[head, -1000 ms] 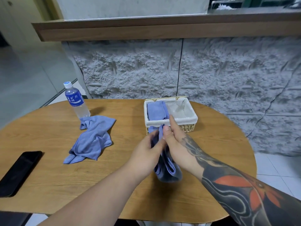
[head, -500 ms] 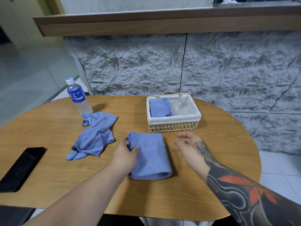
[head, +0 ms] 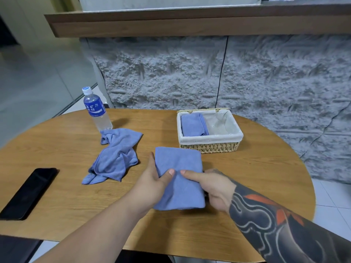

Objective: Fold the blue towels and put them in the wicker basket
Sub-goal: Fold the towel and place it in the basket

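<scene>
1. Bench (head: 256, 177): carries every item listed below.
2. Folded towel (head: 181, 190): lies flat on the bench directly in front of the person. Its long axis runs away from the person, and its far short edge is near the wicker basket without touching it.
3. Crumpled towel (head: 115, 156): unfolded, left of the folded towel, just beside the water bottle (head: 96, 111).
4. Wicker basket (head: 210, 147): ahead of the hands and slightly to the right. Its left half holds a stored towel (head: 192, 125) with the same long-axis direction. Its right half shows bare liner.
5. Left hand (head: 153, 181): grips the left long edge, with the thumb on top and the fingers along the edge.
6. Right hand (head: 212, 185): grips the right long edge, with the thumb on top. The fingers are at or below the edge, and contact under the cloth cannot be confirmed.
7. Governing relation: the free space is forward and to the right. The right hand is nearer, so the transfer probably needs a short forward carry with no rotation.
</scene>
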Motion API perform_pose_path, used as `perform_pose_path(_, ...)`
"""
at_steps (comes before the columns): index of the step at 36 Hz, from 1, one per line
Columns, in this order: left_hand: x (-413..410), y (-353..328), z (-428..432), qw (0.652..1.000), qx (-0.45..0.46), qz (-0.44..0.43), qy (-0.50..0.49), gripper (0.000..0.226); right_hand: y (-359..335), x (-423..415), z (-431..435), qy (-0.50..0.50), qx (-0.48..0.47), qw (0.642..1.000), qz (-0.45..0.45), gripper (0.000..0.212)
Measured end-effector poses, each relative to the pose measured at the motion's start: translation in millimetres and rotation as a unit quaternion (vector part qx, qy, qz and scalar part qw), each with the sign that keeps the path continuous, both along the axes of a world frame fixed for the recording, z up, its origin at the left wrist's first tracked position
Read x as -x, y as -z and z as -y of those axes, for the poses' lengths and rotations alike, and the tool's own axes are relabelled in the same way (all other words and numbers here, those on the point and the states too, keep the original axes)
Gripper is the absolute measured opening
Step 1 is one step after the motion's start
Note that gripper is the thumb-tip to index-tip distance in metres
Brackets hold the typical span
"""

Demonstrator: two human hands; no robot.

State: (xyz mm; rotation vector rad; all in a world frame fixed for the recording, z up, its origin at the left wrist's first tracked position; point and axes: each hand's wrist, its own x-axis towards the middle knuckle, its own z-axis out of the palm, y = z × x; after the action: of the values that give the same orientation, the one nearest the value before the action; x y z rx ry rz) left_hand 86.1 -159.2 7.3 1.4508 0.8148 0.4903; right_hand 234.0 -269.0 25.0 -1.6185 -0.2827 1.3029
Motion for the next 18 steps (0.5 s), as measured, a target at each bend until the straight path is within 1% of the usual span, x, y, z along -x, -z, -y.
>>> perform_pose_path(4,11,-5,-2,0.998,0.042,0.032,0.028,0.039,-5,0,6,0.01,-0.058,0.996,-0.069,0.032)
perform_pose_path(6,15,-5,-5,0.992,0.112,0.041,0.049,0.041,-8,0,9,0.011,-0.083,0.993,-0.087,0.032)
perform_pose_path(8,18,-5,-7,0.974,0.213,0.049,0.066,0.043,-9,-2,14,0.009,-0.108,0.988,-0.108,0.036)
perform_pose_path(9,19,-5,-9,0.964,0.251,0.042,0.071,0.045,-8,-4,16,0.011,-0.116,0.986,-0.12,0.038)
perform_pose_path(10,20,-5,-10,0.959,0.27,0.029,0.077,0.047,-7,-5,18,0.012,-0.118,0.985,-0.129,0.041)
perform_pose_path(12,21,-5,-12,0.954,0.282,0.008,0.1,0.053,-4,-10,22,0.01,-0.118,0.982,-0.149,0.047)
perform_pose_path(14,20,-7,-12,0.951,0.284,0.004,0.121,0.05,-3,-12,26,-0.002,-0.121,0.978,-0.168,0.054)
perform_pose_path(17,14,-10,-9,0.952,0.285,0.013,0.108,0.048,0,-15,31,-0.01,-0.128,0.973,-0.191,0.072)
perform_pose_path(18,12,-12,-7,0.954,0.28,0.017,0.106,0.049,0,-15,32,-0.01,-0.129,0.971,-0.2,0.076)
